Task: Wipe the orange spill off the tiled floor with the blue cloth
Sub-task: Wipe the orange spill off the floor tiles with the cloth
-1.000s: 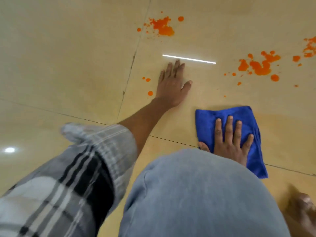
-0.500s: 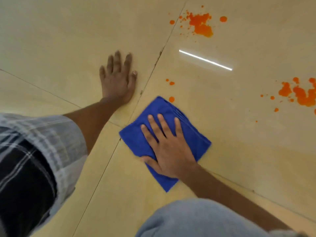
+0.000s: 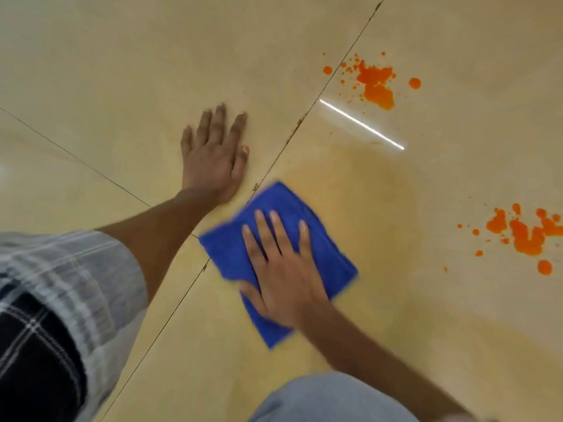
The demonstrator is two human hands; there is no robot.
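A folded blue cloth [image 3: 231, 248] lies flat on the beige tiled floor [image 3: 122, 71], across a grout line. My right hand [image 3: 283, 269] presses down on it with fingers spread. My left hand [image 3: 213, 156] rests palm-down on the floor just up and left of the cloth, holding nothing. One orange spill [image 3: 376, 86] with scattered droplets sits farther ahead on the right. A second orange spill [image 3: 527, 236] lies at the right edge. The floor right of the cloth shows a faint yellowish smear.
Dark grout lines [image 3: 304, 129] cross the floor diagonally. A bright light reflection [image 3: 362, 124] streaks the tile below the far spill. My plaid sleeve [image 3: 61, 300] fills the lower left, and my knee in grey-blue trousers [image 3: 329, 400] sits at the bottom.
The small orange drops just beyond the cloth are gone, leaving a faint smear. My right hand and cloth shifted slightly; the view moved, bringing both spills lower in frame.
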